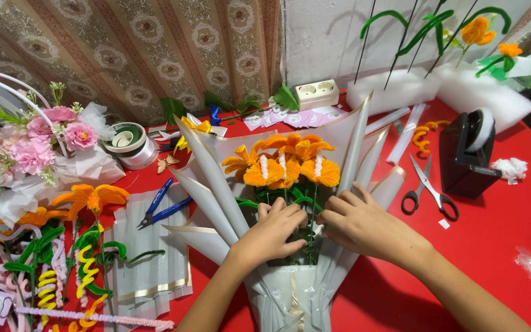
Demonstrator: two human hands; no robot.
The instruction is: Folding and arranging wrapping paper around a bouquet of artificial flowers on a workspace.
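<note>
Both hands, left hand and right hand, fingers curled, grasp the bouquet.

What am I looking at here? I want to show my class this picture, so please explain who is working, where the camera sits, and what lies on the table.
There is no machine: a person works with bare hands. The single camera sits on their head, looking down. The left hand and right hand press on the stems of an orange bouquet in pale wrapping paper. On the red table lie scissors, blue pliers, a black tape dispenser, ribbon rolls and pink flowers.
</note>
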